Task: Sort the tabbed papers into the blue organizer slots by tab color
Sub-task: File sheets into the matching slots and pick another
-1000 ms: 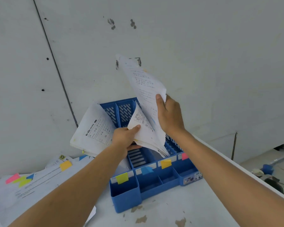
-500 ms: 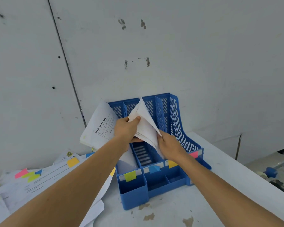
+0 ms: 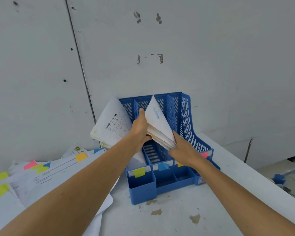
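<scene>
A blue organizer (image 3: 192, 133) stands against the wall, its slots marked in front by a yellow tab (image 3: 139, 172), a blue tab (image 3: 163, 167), an orange tab (image 3: 179, 164) and a pink tab (image 3: 204, 154). White sheets (image 3: 110, 125) lean out of the leftmost slot. My left hand (image 3: 140, 130) grips a stack of papers (image 3: 158, 121) standing in the middle of the organizer, thumb up along its left face. My right hand (image 3: 182, 150) presses with straight fingers on the stack's lower right edge. Which slot holds the stack is hidden.
A loose pile of tabbed papers (image 3: 58, 171) with pink, yellow, green and blue tabs covers the table's left side. The white table (image 3: 177, 218) has chipped paint in front of the organizer. Its right edge drops to a floor with a blue-handled tool (image 3: 279, 178).
My right hand brought a raised sheet down onto the stack and slid to the stack's lower right edge. The left hand kept its grip on the stack.
</scene>
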